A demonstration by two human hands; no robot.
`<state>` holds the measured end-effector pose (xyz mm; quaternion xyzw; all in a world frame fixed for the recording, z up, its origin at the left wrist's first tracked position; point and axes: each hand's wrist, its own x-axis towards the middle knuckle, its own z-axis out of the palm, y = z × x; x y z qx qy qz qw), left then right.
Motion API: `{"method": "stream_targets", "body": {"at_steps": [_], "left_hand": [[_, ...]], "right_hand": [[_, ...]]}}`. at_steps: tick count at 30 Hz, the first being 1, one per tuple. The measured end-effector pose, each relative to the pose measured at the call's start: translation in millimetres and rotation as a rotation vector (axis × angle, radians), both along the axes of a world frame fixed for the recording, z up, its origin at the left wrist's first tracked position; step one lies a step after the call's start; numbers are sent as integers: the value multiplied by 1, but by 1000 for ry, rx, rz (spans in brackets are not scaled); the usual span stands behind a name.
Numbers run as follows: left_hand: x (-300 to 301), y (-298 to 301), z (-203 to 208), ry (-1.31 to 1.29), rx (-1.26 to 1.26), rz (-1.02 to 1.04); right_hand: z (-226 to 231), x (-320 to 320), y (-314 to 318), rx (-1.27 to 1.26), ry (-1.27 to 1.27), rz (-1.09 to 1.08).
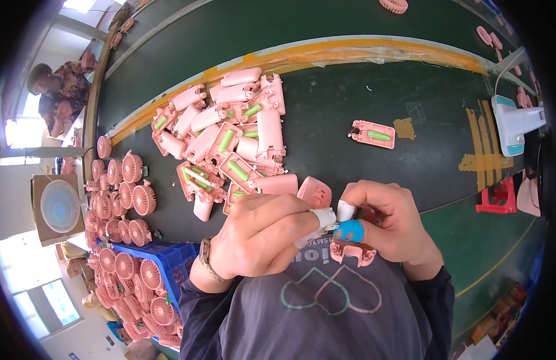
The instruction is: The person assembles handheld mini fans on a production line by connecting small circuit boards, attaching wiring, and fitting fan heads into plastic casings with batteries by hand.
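Close in front of my chest, my left hand [260,233] and my right hand [391,223] meet with fingertips pinched together. A small pale part [331,227] shows between the fingertips; its kind is not clear. White covers wrap fingertips of both hands, and a blue cover [349,230] sits on my right thumb. From under my right fingers a pink plastic casing [353,254] with a notched end sticks out, held by that hand. A slotted pink piece [316,192] shows beyond my left fingertips; whether it joins the casing is hidden. What my left fingers grip is mostly covered.
A heap of pink handle shells [224,135], several with green cylinders, lies left of centre. One shell [374,134] lies apart on the dark table [326,102]. Pink fan heads [127,195] pile at left beside a blue crate [181,264]. Another person [65,90] sits far left.
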<state>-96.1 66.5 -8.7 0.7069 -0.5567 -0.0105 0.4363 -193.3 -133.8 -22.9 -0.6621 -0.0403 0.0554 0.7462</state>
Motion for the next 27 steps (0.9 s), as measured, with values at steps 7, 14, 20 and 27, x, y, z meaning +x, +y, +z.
{"method": "stream_targets", "body": {"at_steps": [7,14,20,27], "left_hand": [[-3,2,1,33,-57,28],[12,6,-7,75,-108,73],[33,12,-12,93,-81,103],[52,7,-12,240,-37,50]], "right_hand": [[9,3,3,55,41,30],[10,27,5,172,123,69],[5,52,8,78,140,43],[-13,71,6,208,210,22]]}}
